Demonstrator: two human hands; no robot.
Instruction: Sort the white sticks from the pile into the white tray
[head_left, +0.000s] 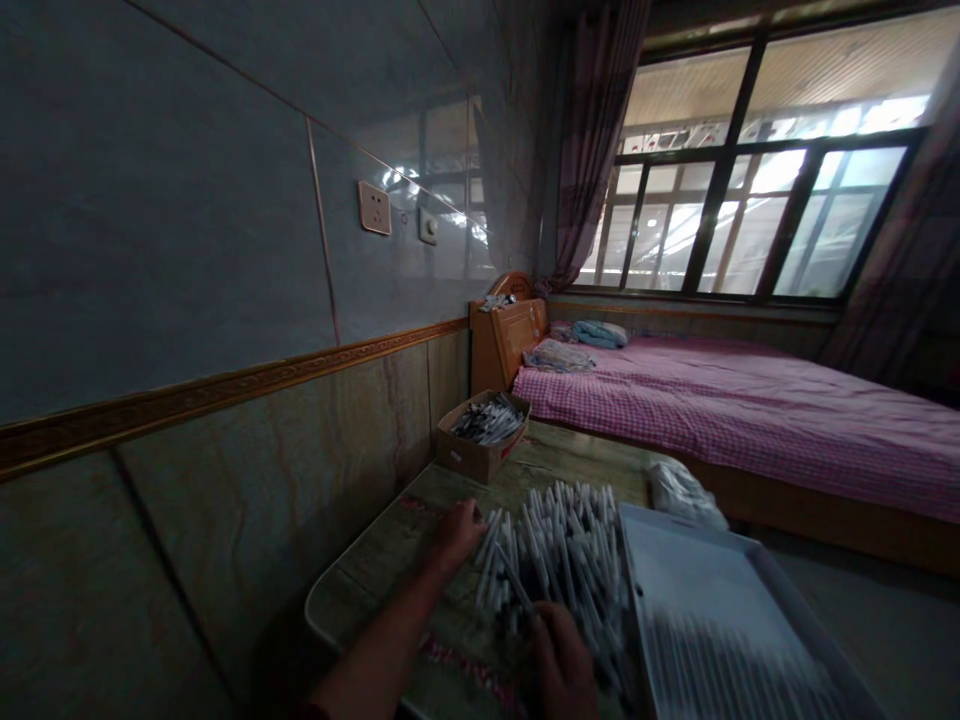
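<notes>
A heap of several white pens (564, 545) lies on a small table (352, 590) in front of me. My left hand (459, 530) rests at the heap's left edge, fingers curled against the pens. My right hand (564, 660) is at the heap's near side with fingers closed around a pen (514, 580). A white tray (720, 610) with a row of pens laid in it sits just to the right of the heap.
A cardboard box (480, 440) with more pens stands at the table's far end. A white plastic bag (684, 495) lies beyond the tray. A bed with a pink checked cover (750, 410) fills the right side, under a window. A tiled wall runs along the left.
</notes>
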